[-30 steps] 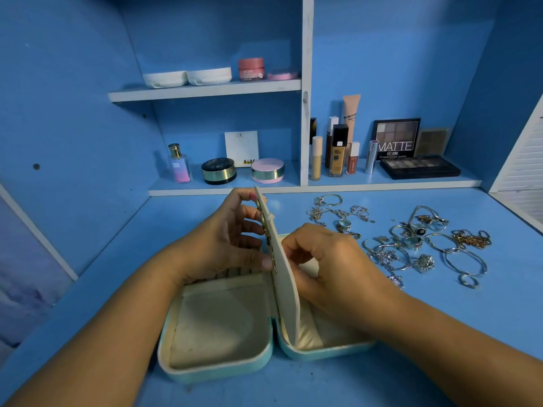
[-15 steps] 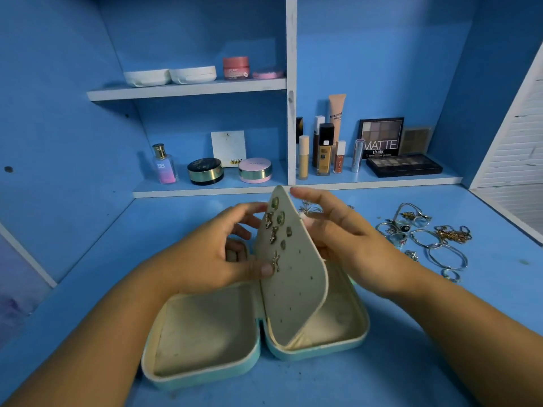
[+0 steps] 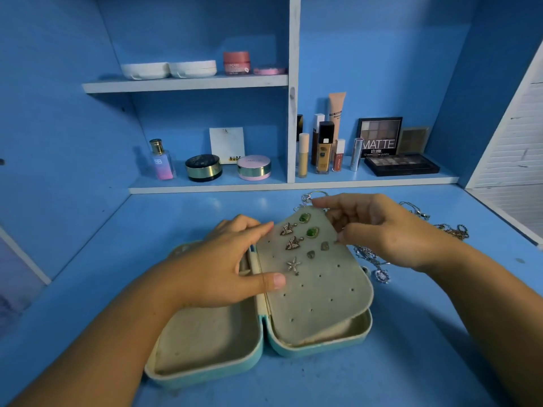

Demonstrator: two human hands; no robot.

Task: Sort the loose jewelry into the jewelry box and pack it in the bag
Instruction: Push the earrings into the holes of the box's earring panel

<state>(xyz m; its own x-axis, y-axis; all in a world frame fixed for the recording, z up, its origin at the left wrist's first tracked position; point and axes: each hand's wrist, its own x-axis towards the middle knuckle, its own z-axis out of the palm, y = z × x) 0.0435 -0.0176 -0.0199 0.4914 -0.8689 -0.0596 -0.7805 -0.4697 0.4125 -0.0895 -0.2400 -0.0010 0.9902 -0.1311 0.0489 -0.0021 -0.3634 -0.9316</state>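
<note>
A mint-green jewelry box (image 3: 205, 374) lies open on the blue desk, its left half empty. A beige earring panel (image 3: 320, 289) with several earrings (image 3: 293, 243) pinned near its top lies almost flat over the right half. My left hand (image 3: 217, 268) rests at the hinge, with the thumb pressing the panel's left edge and the fingertips at its top left. My right hand (image 3: 382, 230) pinches the panel's top right corner with curled fingers. Loose silver jewelry (image 3: 373, 259) lies behind and to the right of the box, partly hidden by my right hand.
A gold chain (image 3: 452, 230) lies at the far right of the desk. Cosmetics fill the low back shelf: a perfume bottle (image 3: 160, 161), compacts (image 3: 254, 167), foundation bottles (image 3: 324, 148) and an eyeshadow palette (image 3: 402, 164). A white louvred panel (image 3: 511, 160) stands at the right.
The earring panel has swung from upright down to the right over the box's right half. My right hand came out from behind it to its top right corner.
</note>
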